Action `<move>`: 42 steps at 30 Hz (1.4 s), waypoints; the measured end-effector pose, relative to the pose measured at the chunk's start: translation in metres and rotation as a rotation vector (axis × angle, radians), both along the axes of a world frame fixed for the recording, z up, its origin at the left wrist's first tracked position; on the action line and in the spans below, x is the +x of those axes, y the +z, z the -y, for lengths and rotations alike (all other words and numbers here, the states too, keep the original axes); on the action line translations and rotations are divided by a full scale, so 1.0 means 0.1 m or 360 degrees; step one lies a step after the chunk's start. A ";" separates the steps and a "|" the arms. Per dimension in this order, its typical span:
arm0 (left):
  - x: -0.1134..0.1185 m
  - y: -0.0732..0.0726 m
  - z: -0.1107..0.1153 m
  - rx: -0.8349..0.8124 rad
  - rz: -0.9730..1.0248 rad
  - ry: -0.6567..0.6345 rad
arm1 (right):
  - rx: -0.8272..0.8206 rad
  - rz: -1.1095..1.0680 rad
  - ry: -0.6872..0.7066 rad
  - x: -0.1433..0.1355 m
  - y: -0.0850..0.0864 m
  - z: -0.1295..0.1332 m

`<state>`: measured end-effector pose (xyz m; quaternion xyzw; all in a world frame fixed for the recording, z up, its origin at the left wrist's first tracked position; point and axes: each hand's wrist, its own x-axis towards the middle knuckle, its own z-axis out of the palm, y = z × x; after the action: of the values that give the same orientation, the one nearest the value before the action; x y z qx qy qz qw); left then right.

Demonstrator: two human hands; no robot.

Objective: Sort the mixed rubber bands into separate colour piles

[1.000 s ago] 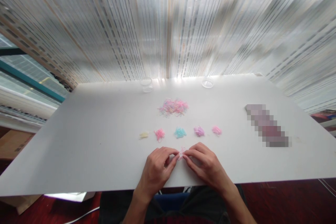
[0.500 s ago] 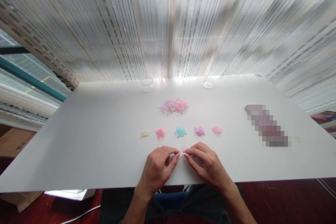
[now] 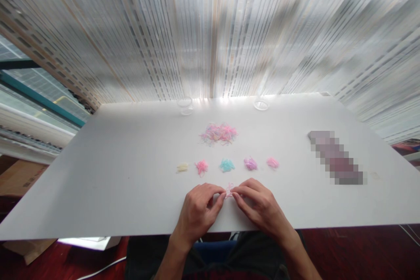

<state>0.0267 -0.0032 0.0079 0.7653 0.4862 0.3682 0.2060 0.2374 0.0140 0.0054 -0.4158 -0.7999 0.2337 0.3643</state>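
Observation:
Near the front edge of the white table, my left hand [image 3: 201, 206] and my right hand [image 3: 260, 204] face each other, thumbs and forefingers pinched. Between the fingertips is a small bunch of pale pink elastic bands [image 3: 229, 190], with thin loops poking up and down. Just beyond lies a row of little band piles: a pale yellow pile [image 3: 182, 167], a bright pink pile [image 3: 201, 166], a turquoise pile [image 3: 227, 165], a purple pile [image 3: 250, 163] and a light pink pile [image 3: 272, 163]. Further back spreads a larger heap of mixed-colour bands [image 3: 219, 134].
A clear round container [image 3: 185, 106] and a clear round lid [image 3: 261, 105] stand at the table's back edge, by the pleated curtain [image 3: 197, 30]. To the right lies a pixelated oblong object [image 3: 336, 157]. A cardboard box [image 3: 19, 175] is beyond the left edge.
Both hands stay in nearly the same place, still pinching. The fingertips are slightly further apart, and more of the pink bands shows between them. The whole view has shifted slightly.

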 end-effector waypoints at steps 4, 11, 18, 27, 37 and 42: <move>0.00 -0.01 0.00 0.0024 0.0013 0.0013 | 0.0007 -0.0018 -0.0002 0.00 0.00 0.00; 0.00 -0.02 -0.01 0.0050 0.0034 0.0021 | 0.0013 -0.0060 -0.0001 0.00 -0.04 0.00; 0.00 -0.04 -0.01 0.0048 0.0022 0.0019 | -0.0007 -0.0063 0.0004 0.00 -0.03 0.00; 0.00 -0.03 0.00 0.0056 0.0014 0.0013 | 0.0007 -0.0078 -0.0003 0.00 -0.03 0.00; 0.00 -0.03 -0.01 0.0054 0.0009 0.0021 | -0.0009 -0.0074 -0.0008 0.01 -0.04 0.00; 0.01 -0.03 0.00 0.0059 0.0012 0.0018 | -0.0021 -0.0073 -0.0010 0.00 -0.04 0.01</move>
<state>0.0276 -0.0027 0.0051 0.7648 0.4829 0.3811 0.1916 0.2377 0.0134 0.0015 -0.4152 -0.7884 0.2473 0.3806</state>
